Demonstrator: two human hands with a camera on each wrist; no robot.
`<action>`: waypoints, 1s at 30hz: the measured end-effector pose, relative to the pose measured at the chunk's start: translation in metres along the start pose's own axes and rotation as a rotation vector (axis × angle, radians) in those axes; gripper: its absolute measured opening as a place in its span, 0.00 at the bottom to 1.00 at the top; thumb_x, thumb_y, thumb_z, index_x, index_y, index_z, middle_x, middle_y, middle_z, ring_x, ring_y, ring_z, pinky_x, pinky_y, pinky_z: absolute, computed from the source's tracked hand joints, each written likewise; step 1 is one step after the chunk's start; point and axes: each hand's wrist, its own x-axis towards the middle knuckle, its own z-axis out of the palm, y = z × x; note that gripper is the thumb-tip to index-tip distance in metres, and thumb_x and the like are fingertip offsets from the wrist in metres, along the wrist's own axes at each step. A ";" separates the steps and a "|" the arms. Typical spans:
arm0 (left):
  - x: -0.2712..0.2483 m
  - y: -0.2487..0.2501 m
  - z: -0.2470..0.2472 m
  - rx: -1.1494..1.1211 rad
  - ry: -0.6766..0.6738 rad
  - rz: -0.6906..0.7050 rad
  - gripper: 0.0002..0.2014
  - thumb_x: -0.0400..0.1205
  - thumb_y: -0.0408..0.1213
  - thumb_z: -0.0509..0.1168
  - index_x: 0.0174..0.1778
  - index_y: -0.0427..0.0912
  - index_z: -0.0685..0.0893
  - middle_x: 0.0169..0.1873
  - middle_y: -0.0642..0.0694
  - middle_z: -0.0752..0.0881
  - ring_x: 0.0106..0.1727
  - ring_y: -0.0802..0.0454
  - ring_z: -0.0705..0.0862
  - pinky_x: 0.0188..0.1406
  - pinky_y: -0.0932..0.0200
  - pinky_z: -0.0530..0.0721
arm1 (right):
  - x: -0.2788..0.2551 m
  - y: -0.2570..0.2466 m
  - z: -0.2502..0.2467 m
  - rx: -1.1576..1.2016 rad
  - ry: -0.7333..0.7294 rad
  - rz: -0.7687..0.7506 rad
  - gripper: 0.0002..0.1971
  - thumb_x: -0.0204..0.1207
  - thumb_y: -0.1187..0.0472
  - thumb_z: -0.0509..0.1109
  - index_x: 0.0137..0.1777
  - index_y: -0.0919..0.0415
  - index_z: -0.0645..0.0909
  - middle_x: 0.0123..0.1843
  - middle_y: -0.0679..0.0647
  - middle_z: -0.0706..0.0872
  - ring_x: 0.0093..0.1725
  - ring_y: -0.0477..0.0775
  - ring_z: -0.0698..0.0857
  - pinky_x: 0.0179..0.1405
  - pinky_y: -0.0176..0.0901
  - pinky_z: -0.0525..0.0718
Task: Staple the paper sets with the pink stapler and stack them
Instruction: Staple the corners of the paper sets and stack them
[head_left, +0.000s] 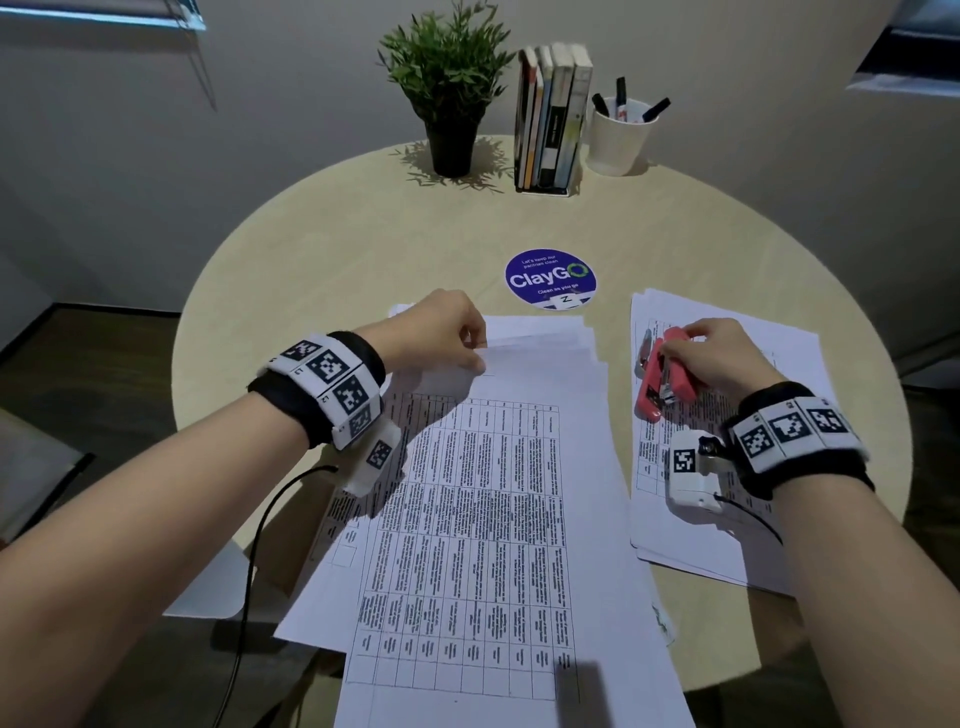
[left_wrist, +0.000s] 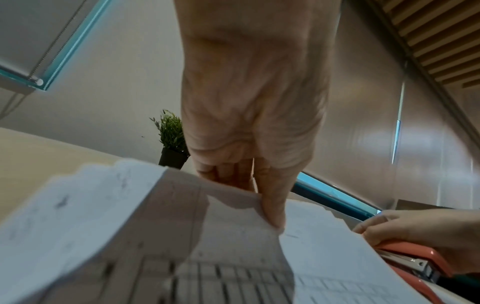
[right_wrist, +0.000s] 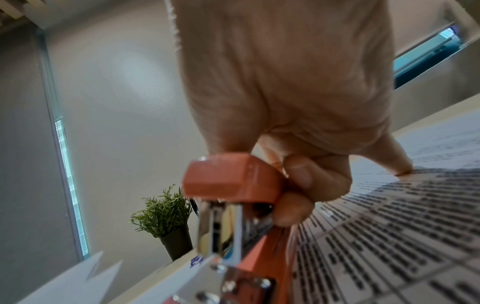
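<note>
Markers (head_left: 631, 106) stand in a white cup (head_left: 618, 140) beside upright books (head_left: 550, 114), while the left hand (head_left: 441, 332) pinches the top sheets (head_left: 519, 358) and the right hand (head_left: 719, 353) grasps the pink stapler (head_left: 667, 371) on the other paper pile (head_left: 779, 519); only the right wrist view shows its metal front.

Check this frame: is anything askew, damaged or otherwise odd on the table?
Nothing looks damaged or spilled. The middle paper pile is fanned and lies askew, its near end past the table edge. The pink stapler gapes open on the right-hand stack, gripped by the right hand.
</note>
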 end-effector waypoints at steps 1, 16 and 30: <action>0.000 0.001 0.000 0.007 0.028 0.007 0.09 0.72 0.37 0.77 0.43 0.36 0.88 0.40 0.43 0.87 0.42 0.48 0.82 0.39 0.60 0.80 | 0.000 0.000 0.000 0.003 0.005 -0.002 0.08 0.80 0.59 0.68 0.51 0.64 0.83 0.44 0.64 0.88 0.50 0.64 0.87 0.58 0.63 0.85; 0.023 0.003 0.016 0.334 -0.085 0.050 0.48 0.62 0.56 0.80 0.76 0.44 0.69 0.68 0.47 0.73 0.70 0.46 0.71 0.65 0.47 0.71 | 0.004 0.002 0.001 -0.011 0.014 0.009 0.07 0.80 0.59 0.68 0.50 0.62 0.81 0.46 0.64 0.88 0.49 0.64 0.87 0.57 0.60 0.86; 0.006 0.008 0.016 -0.005 0.008 0.017 0.12 0.73 0.33 0.71 0.30 0.33 0.76 0.26 0.45 0.71 0.30 0.49 0.68 0.18 0.68 0.65 | 0.003 0.000 0.001 -0.029 0.016 0.000 0.04 0.79 0.62 0.68 0.46 0.62 0.82 0.40 0.61 0.86 0.47 0.61 0.85 0.51 0.51 0.83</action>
